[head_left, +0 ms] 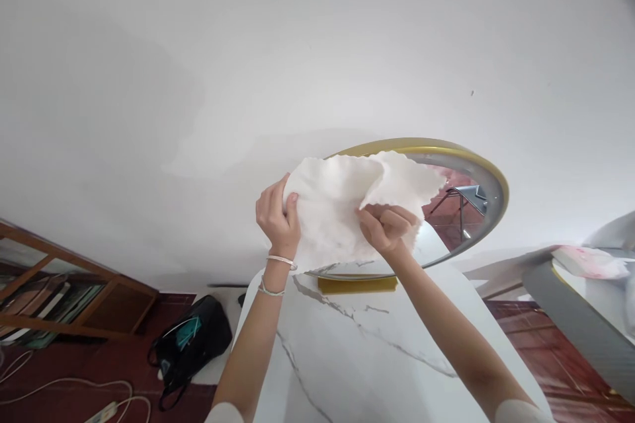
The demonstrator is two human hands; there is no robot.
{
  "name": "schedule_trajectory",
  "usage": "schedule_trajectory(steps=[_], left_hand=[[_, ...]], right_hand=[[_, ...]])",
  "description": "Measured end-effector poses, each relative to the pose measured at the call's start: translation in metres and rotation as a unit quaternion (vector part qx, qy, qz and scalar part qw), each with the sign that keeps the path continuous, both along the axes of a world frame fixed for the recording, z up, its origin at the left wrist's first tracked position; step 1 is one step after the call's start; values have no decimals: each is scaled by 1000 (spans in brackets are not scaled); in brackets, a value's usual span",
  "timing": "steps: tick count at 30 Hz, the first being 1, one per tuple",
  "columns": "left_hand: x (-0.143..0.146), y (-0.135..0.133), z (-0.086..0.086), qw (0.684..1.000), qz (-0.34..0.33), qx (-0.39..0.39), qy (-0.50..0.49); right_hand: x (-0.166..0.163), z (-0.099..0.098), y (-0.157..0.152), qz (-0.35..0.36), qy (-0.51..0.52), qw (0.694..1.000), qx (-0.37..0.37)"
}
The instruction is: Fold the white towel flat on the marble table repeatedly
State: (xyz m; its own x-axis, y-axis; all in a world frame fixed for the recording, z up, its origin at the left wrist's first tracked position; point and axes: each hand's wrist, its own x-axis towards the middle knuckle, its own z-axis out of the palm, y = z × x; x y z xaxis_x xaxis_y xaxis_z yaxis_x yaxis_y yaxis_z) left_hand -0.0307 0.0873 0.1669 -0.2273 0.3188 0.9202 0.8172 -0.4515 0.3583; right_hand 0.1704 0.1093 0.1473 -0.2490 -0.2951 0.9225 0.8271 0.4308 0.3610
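- while both hands are up at the round mirror [476,175], the white cloth [342,211] is spread between them against the glass, covering its left part, above the far edge of the marble worktop [367,357].
- left hand [276,215] has its grip closed on the cloth's left edge, thumb in front.
- right hand [387,225] is fisted, bunching the cloth's lower right part.
- to wipe well, i judge it best to keep the cloth flat, press evenly, and work in overlapping strokes toward the uncovered right side.
- go gently: the mirror stands on a small gold base [357,285] and could tip.
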Motion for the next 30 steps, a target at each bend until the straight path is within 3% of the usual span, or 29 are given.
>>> schedule_trajectory(steps=[4,12,18,22,26,30], left_hand=[[9,3,0,997,-32,62,-25],[26,6,15,992,-39,120,-1],[58,6,31,991,-33,100,80],[74,6,29,993,-14,74,94],[68,10,25,995,-31,61,77],[54,15,29,991,-8,127,42]], right_hand=[[7,11,-4,27,-64,994,-82],[9,20,-10,-95,-6,970,-225],[38,15,-6,-105,108,973,-177],[54,12,-4,-145,192,961,-134],[46,13,-4,-194,264,937,-119],[28,15,-6,-208,260,929,-162]])
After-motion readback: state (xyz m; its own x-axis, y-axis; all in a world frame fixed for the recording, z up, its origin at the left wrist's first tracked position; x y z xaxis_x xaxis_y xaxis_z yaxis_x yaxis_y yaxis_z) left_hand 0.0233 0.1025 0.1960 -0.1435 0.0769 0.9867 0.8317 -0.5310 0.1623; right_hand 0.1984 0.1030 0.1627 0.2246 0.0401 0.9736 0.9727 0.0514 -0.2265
